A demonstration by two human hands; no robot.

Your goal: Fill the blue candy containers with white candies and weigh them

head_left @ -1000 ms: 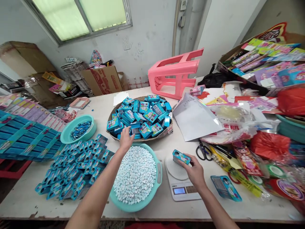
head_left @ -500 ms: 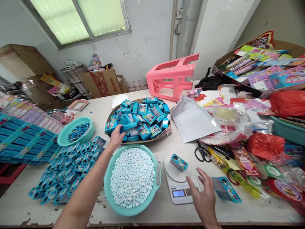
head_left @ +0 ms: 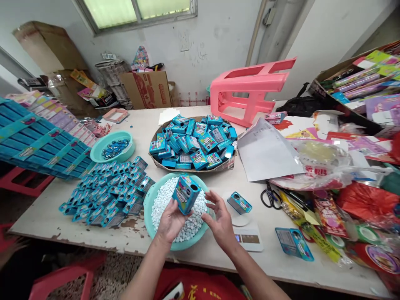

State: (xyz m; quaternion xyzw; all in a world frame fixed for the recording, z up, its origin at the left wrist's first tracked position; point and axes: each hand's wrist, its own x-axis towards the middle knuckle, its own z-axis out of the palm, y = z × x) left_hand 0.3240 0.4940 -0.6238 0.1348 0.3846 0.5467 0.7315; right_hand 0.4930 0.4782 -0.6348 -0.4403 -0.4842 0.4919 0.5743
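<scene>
While the left grip (head_left: pixel 171 224) clasps a blue candy box (head_left: pixel 186 196), its tilted lettering hard to read, above the teal basin (head_left: pixel 148 213), the loosely opened right grip (head_left: pixel 221 221) just beside hides part of the digital scale (head_left: pixel 255 241). Packs (head_left: pixel 200 143) in the cardboard tray (head_left: pixel 227 165) read "CARAMELO"; the wall scribbles (head_left: pixel 202 52) are illegible.

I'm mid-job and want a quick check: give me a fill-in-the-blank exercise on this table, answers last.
A box is held in the ____ hand.
The right hand holds ____.
Another box stands on the ____.
The colour of the stool is ____.

Missing words: left; nothing; scale; pink.
</scene>
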